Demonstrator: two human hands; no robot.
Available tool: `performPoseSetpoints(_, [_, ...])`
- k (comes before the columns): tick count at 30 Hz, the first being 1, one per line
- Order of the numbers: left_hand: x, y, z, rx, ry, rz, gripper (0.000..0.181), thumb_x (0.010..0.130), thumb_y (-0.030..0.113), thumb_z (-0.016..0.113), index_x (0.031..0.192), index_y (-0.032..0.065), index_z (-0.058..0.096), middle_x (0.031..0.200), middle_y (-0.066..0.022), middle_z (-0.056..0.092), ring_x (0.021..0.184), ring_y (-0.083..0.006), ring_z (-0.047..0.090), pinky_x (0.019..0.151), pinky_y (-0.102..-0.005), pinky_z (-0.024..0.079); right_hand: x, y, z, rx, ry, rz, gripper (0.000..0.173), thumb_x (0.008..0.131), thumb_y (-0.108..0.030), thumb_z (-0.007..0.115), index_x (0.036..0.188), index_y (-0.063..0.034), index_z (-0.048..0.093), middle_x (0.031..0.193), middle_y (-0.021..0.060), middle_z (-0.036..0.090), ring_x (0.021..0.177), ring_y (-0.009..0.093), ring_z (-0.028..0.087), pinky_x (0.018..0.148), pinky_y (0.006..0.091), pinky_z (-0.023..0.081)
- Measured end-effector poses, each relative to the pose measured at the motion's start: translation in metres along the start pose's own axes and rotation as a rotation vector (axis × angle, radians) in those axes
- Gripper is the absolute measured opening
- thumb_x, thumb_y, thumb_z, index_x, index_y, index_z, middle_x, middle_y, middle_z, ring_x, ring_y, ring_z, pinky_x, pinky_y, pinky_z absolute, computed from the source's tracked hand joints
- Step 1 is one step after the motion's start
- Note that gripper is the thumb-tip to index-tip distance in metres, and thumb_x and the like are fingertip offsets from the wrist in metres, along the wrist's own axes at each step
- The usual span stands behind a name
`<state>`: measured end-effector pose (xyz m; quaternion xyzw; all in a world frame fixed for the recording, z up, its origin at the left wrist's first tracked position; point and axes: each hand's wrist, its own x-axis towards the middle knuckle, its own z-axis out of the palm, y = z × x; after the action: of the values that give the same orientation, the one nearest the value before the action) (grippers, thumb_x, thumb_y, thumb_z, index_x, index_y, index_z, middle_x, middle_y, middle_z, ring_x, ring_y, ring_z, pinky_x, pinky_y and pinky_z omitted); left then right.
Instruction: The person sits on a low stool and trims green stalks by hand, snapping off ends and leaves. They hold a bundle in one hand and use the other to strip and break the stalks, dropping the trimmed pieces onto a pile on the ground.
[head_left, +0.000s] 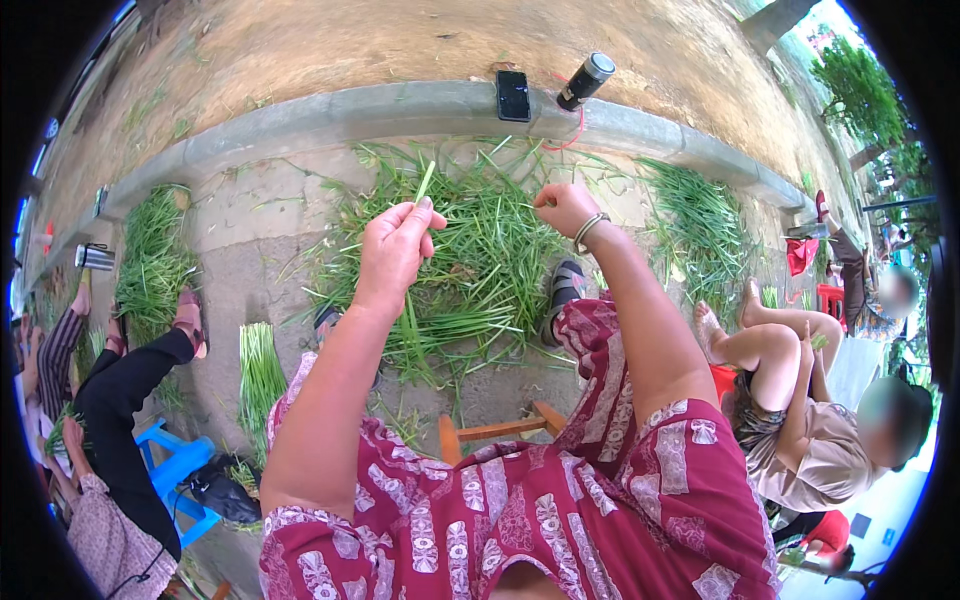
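My left hand (397, 247) pinches a short pale-green stalk (426, 182) upright between thumb and fingers. To its right, my right hand (568, 210), with a bangle at the wrist, has its fingers curled together; nothing shows in them. Both hands are over a loose pile of long, thin green stalks (487, 232), which look like garlic chives. This heap spreads over the paving between my feet. A neat bundle of stalks (260, 367), with pale ends aligned, lies left of my leg.
A concrete kerb (420, 105) runs beyond the pile, bearing a phone (513, 96) and a dark flask (585, 81) with a red cord. More green heaps (154, 255) lie at both sides. A blue stool (176, 465) is at left; seated people are on both sides.
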<state>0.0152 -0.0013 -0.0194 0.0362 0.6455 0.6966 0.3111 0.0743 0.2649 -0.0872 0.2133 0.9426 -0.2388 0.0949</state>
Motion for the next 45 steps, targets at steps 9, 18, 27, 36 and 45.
performPoseSetpoints(9, [-0.006,0.017,-0.009,-0.008,0.059,0.055,0.026,0.089,0.028,0.049,0.079,0.0059,0.058,0.054,0.0042,0.045,0.036,-0.0009,0.032,0.031,-0.0169,0.022,0.067,0.002,0.077,0.206,-0.093,-0.07,0.02,0.069,-0.019,0.062,0.085,-0.0075,0.067,0.068,0.0087,0.064,0.059,0.019,0.063,0.056,0.0301,0.05])
performPoseSetpoints(18, [-0.007,0.016,-0.014,-0.083,0.073,0.05,0.026,0.09,0.026,0.047,0.082,0.0042,0.058,0.056,0.0033,0.047,0.039,-0.0008,0.034,0.033,-0.0157,0.024,0.086,-0.065,0.247,1.299,-0.202,0.619,0.037,0.073,-0.005,0.061,0.11,-0.011,0.057,0.074,0.0009,0.057,0.057,0.013,0.05,0.048,0.034,0.044])
performPoseSetpoints(27, [-0.005,0.019,-0.017,-0.069,0.066,0.039,0.024,0.09,0.024,0.046,0.083,0.0042,0.058,0.059,0.0026,0.048,0.043,-0.0019,0.037,0.035,-0.0153,0.026,0.084,-0.078,0.27,1.501,-0.23,0.632,0.042,0.074,-0.019,0.066,0.114,-0.0106,0.054,0.104,0.003,0.058,0.094,0.018,0.054,0.068,0.0351,0.043])
performPoseSetpoints(36, [-0.008,0.03,-0.025,-0.077,0.138,0.077,0.024,0.089,0.025,0.049,0.084,0.0041,0.059,0.059,0.0017,0.048,0.044,-0.0034,0.039,0.034,-0.0168,0.028,0.032,-0.016,0.22,1.951,0.295,0.584,0.036,0.072,0.002,0.058,0.107,-0.0006,0.051,0.078,0.0102,0.06,0.064,0.021,0.059,0.056,0.038,0.049])
performPoseSetpoints(45, [-0.014,0.025,-0.025,-0.039,0.111,0.105,0.024,0.089,0.025,0.049,0.084,0.004,0.059,0.06,0.0016,0.048,0.044,-0.0029,0.038,0.035,-0.0165,0.028,-0.012,0.057,0.244,0.383,0.527,0.908,0.03,0.066,-0.014,0.056,0.095,-0.0125,0.063,0.097,0.0128,0.055,0.089,0.028,0.054,0.083,0.0343,0.042])
